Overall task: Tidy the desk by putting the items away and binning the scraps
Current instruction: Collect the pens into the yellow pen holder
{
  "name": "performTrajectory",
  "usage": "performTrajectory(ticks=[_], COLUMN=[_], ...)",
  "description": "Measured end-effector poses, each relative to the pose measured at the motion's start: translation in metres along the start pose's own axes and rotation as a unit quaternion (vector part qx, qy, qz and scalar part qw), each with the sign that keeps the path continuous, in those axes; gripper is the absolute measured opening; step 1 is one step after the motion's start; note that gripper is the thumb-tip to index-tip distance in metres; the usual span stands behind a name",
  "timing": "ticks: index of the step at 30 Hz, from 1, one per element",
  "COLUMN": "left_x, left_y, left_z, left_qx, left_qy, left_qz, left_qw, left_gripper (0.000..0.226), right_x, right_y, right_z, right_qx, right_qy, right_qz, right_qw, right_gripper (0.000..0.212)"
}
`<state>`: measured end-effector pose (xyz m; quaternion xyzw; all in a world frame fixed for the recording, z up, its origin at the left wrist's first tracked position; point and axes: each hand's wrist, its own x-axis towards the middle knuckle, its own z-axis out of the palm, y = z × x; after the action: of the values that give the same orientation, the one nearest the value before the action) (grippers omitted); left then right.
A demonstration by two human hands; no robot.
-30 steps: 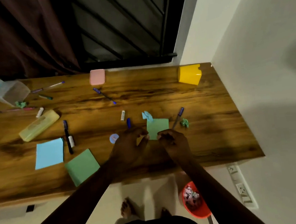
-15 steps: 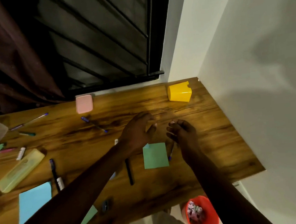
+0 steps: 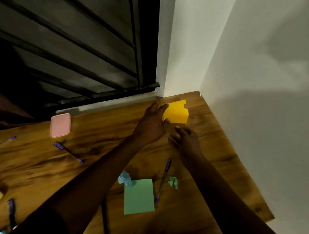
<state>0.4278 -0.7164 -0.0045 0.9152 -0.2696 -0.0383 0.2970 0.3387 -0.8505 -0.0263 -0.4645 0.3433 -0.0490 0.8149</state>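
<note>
The left hand (image 3: 153,125) is stretched out to the far right corner of the table (image 3: 102,127), its grip spread apart, fingers right against the left side of the yellow cup (image 3: 178,113). The right hand (image 3: 187,141) hovers just short of the cup, fingers bent inward; whether that grip pinches anything I cannot tell. Nearer, between the forearms, lie a green sticky note (image 3: 138,197), a crumpled blue scrap (image 3: 124,178) touching its far corner, a purple pen (image 3: 163,178) and a crumpled green scrap (image 3: 173,182). A pink box (image 3: 60,125) sits by the window, well left of the cup.
</note>
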Motion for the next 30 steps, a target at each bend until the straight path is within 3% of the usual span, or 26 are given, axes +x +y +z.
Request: performTrajectory(ticks=[5,9,12,15,19,21,24,30], left_x=[0.044,0.053,0.047,0.040,0.018,0.001,-0.036,-0.112], left_y=[0.002,0.008,0.002,-0.013,-0.026,-0.033,-0.045,-0.071], left_z=[0.016,0.018,0.021,0.023,0.008,-0.006,-0.031,-0.064], left_qx=[-0.026,-0.045,-0.051,-0.055,-0.090,-0.130,-0.205,-0.363], left_qy=[-0.038,-0.069,-0.074,-0.038,0.015,0.063,0.131,0.203], left_qz=[-0.053,-0.085,-0.080,-0.080,-0.049,-0.062,-0.090,-0.180], left_qw=[0.998,0.993,0.993,0.995,0.995,0.988,0.966,0.892], left_gripper=[0.064,0.061,0.059,0.058,0.052,0.049,0.040,0.031], right_x=[0.035,0.045,0.050,0.042,0.021,0.011,-0.013,-0.047], right_y=[-0.005,-0.007,-0.002,-0.003,-0.001,0.004,0.013,0.047], right_z=[0.001,0.007,0.006,0.014,0.034,0.045,0.066,0.095], right_qx=[-0.045,-0.053,-0.059,-0.037,-0.029,-0.042,-0.065,-0.155], right_qy=[-0.006,-0.009,-0.032,-0.053,-0.065,-0.068,-0.099,-0.178], right_qz=[0.022,0.057,0.045,0.038,0.008,-0.023,-0.048,-0.089], right_qw=[0.999,0.997,0.997,0.997,0.997,0.997,0.992,0.968], right_gripper=[0.038,0.015,0.022,0.021,0.043,0.041,0.025,0.032])
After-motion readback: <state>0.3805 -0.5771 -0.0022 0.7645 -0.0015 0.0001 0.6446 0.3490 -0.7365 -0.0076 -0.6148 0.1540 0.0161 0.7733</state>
